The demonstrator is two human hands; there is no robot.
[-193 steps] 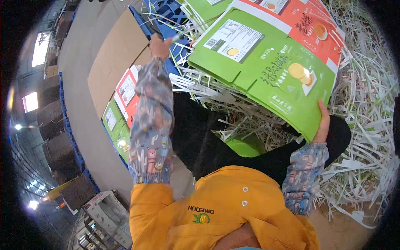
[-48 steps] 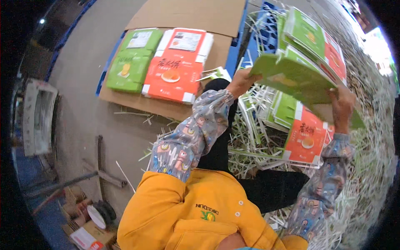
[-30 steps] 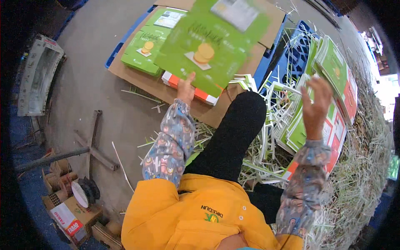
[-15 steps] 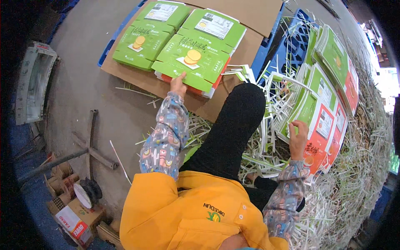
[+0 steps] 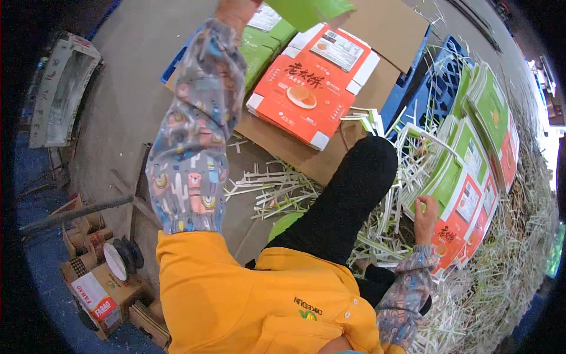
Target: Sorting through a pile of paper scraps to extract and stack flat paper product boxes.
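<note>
My left hand (image 5: 237, 13) is raised at the upper edge of the view, its fingers partly cut off. It grips a green printed carton sheet (image 5: 312, 10), lifted and tilted above the piles. Below that sheet lies a pile of flat red-orange cartons (image 5: 309, 88) with white flaps and a round biscuit picture. A green carton pile (image 5: 262, 53) sits to its left, partly behind my sleeve. At right, my right hand (image 5: 425, 221) has bent fingers at the edge of a leaning stack of green and red carton sheets (image 5: 457, 194); whether they pinch anything is unclear.
Brown cardboard (image 5: 383, 29) lies beneath the piles, over a blue pallet (image 5: 427, 88). White and green paper strips (image 5: 501, 283) heap up at right and around my knee (image 5: 362, 171). At left stand a metal frame (image 5: 76, 209) and a cardboard box (image 5: 109, 295).
My left hand has moved up and away, lifting the green sheet off the right-hand pile and uncovering red-orange cartons. My right hand stays beside the leaning stack. The view has shifted slightly.
</note>
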